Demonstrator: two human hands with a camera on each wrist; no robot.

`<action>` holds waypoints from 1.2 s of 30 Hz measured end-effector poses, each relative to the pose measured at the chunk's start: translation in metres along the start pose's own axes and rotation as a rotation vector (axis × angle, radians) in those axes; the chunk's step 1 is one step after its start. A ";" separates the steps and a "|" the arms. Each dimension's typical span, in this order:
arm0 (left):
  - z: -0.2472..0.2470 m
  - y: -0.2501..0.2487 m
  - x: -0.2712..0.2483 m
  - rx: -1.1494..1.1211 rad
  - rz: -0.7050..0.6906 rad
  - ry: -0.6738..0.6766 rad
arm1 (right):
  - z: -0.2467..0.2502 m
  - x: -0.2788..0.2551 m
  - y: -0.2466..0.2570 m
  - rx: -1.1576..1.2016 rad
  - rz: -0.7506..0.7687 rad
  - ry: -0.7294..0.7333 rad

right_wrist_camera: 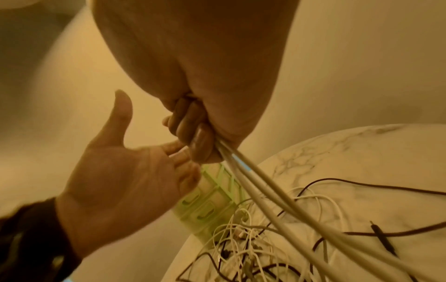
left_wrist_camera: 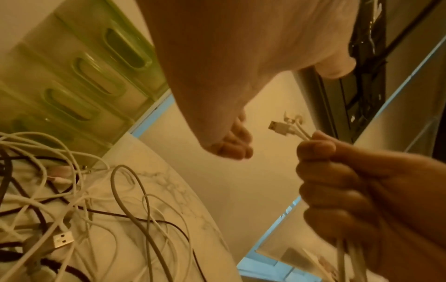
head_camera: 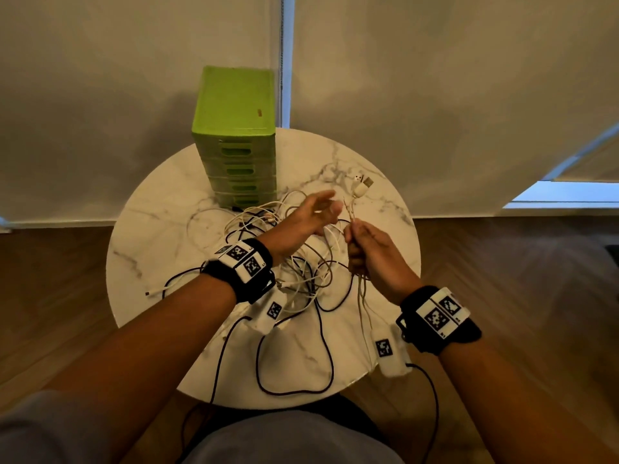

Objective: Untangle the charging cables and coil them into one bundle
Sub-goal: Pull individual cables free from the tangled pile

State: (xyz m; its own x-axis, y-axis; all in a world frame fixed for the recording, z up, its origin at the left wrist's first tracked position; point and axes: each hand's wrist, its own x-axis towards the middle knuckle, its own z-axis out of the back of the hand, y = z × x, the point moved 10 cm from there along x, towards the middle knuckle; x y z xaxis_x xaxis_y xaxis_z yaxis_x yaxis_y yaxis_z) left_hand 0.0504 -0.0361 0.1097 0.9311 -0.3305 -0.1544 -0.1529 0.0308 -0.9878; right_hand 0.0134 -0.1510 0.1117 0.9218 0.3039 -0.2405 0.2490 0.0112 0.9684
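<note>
Both forearms w/ black wrist bands fill the near edge of the head view. Right hand (head_camera: 371,252) is fisted round a few pale grey-white charging cables (right_wrist_camera: 260,188); their white USB plug ends (head_camera: 361,185) stick up past my knuckles, rest trails down toward the table. Left hand (head_camera: 311,216) is spread flat, fingers straight, holding nothing, just beside the right. Tangled heap of white & black cables (head_camera: 294,262) lies on the round white marble table (head_camera: 160,236), in front of the green plastic drawer tower (head_camera: 236,135).

Progress, my guess: early. A few cables gathered by their ends, approx. Most of the heap is unsorted, incl. black ones. No coil started.
</note>
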 end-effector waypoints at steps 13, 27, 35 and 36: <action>-0.032 -0.002 0.004 -0.292 0.099 0.113 | -0.012 -0.030 -0.062 -0.229 -0.256 0.314; 0.059 0.043 -0.001 -0.390 0.154 -0.489 | -0.029 0.001 -0.113 -0.900 0.033 0.580; 0.037 0.069 0.018 -0.369 0.308 -0.410 | 0.081 0.103 -0.117 -0.879 -0.124 0.102; 0.032 0.073 0.022 -0.379 0.331 -0.395 | 0.084 0.116 -0.120 -0.915 -0.111 0.097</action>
State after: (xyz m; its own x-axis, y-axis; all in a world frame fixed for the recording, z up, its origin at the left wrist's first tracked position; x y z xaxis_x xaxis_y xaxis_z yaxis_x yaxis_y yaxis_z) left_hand 0.0701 -0.0108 0.0335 0.8554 0.0143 -0.5178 -0.4924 -0.2883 -0.8213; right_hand 0.1151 -0.1970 -0.0375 0.8676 0.3343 -0.3682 -0.0353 0.7799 0.6249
